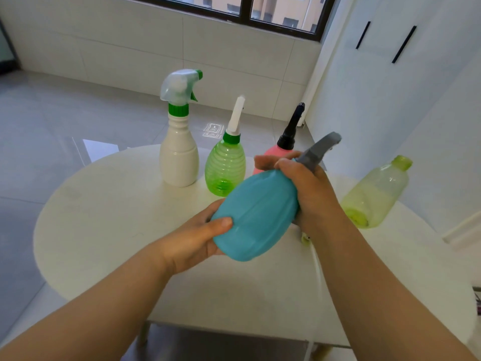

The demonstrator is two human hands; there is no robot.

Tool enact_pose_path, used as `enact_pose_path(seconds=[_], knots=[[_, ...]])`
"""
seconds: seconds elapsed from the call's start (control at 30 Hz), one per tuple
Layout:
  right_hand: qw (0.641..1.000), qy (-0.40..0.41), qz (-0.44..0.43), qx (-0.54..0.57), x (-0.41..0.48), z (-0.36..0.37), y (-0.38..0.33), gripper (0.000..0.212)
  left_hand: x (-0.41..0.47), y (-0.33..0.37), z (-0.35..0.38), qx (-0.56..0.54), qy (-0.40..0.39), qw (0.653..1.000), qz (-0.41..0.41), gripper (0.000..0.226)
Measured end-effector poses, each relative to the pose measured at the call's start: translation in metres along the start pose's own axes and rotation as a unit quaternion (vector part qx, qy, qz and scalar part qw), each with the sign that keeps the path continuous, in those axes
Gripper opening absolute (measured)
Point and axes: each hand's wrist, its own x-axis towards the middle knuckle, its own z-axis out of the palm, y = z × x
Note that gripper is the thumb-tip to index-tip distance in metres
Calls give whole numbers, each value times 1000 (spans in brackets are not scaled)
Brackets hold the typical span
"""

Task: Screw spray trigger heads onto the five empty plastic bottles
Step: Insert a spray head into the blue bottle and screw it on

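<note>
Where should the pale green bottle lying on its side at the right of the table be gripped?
Probably around its wide middle, coming down from above. The pale green bottle lies on its side on the table, so the round body is open on top, and its bare neck points away and stays clear of the grip.

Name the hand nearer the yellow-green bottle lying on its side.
Right. The right hand, gripping the teal bottle's neck, is beside the yellow-green bottle; the left hand, at the base, is farther left.

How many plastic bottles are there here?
5: white bottle, green bottle and pink bottle stand on the table; teal bottle is held above it; yellowish bottle lies at right.
</note>
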Motion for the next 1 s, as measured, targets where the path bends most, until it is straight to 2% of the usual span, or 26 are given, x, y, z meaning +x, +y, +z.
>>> enact_pose_path(seconds=[0.1, 0.2, 0.27, 0.33, 0.43, 0.5, 0.6, 0.67, 0.83, 1.0], knots=[[999, 46, -3, -12, -1, 4, 0, 12, 3, -3, 8, 4, 71, 996, 49, 108], [994, 104, 8, -26, 0, 4, 1, 18, 3, -3, 15, 114, 166, 974, 107, 77], [992, 121, 16, -27, 1, 5, 0, 14, 3, -3, 17, 171, 193, 959, 121, 73], [993, 110, 19, -22, 1, 4, -2, 10, 2, -2, 14, 183, 160, 963, 113, 78], [1000, 21, 17, 10, -2, 0, -5, 20, -4, 2, 5, 105, 33, 992, 58, 108], [999, -26, 17, 16, -5, -3, -9, 17, -6, 1, 6, 115, 6, 992, 43, 109], [1000, -16, 3, 4, -4, -3, -13, 20, -5, -2, 16, 157, 93, 978, 97, 82], [1000, 17, -4, -8, -4, -1, -12, 20, -5, -2, 19, 173, 135, 968, 121, 76], [995, 68, -5, -67, -5, 3, -11, 21, -6, -4, 20, 217, 156, 951, 154, 77], [979, 149, 44, -132, -8, 5, -10, 11, 0, -15, 20, 280, 189, 926, 170, 81]])
